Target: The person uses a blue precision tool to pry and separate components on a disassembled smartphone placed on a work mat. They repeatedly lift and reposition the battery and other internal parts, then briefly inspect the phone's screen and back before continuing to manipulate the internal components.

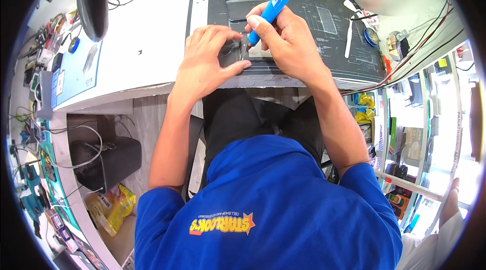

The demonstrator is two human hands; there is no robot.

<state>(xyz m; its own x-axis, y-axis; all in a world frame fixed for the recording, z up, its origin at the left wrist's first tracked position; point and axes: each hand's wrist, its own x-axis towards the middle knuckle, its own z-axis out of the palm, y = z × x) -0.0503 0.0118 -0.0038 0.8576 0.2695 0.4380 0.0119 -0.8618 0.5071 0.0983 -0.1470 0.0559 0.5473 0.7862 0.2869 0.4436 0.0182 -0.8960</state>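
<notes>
My right hand (286,42) is closed around a thick blue pen-shaped tool (280,1), held at a slant. Its narrow dark tip points down at a flat dark device (231,53), which looks like an opened phone. A paler greyish panel (260,51) lies beside the dark part, partly behind my right hand. My left hand (205,60) grips the device from the left, thumb at its near edge and fingers at its far edge. Just beyond my hands lies a black phone-shaped panel (245,9). All of these rest on a dark printed work mat (324,50).
A white slim tool (349,38) and a small blue round tin (371,36) lie at the mat's right. Red and black cables (422,42) run over the desk's right edge. A dark arm-like object (92,7) hangs over the white desk (147,32). Shelves stand at right.
</notes>
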